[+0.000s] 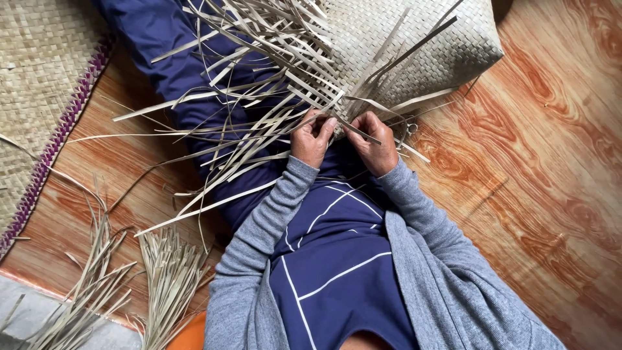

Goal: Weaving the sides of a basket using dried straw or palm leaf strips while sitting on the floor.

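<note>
woven mat point(414, 39): pale straw | skirt point(337, 259): navy, white lines | floor point(551, 162): orange woodgrain

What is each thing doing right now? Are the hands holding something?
Left hand: closed on pale strips.
Right hand: closed on pale strips.
Woven mat: partly woven, lying across the lap.
Loose strips: unwoven, fanned out from the mat.
Purple-edged mat: flat on the floor.
Strip bundles: lying loose on the floor.

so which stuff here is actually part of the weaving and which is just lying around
In hand:
left hand
right hand
half-woven mat
loose strips fanning from its edge

Lying about:
finished mat with purple border
strip bundles on the wood floor
</note>
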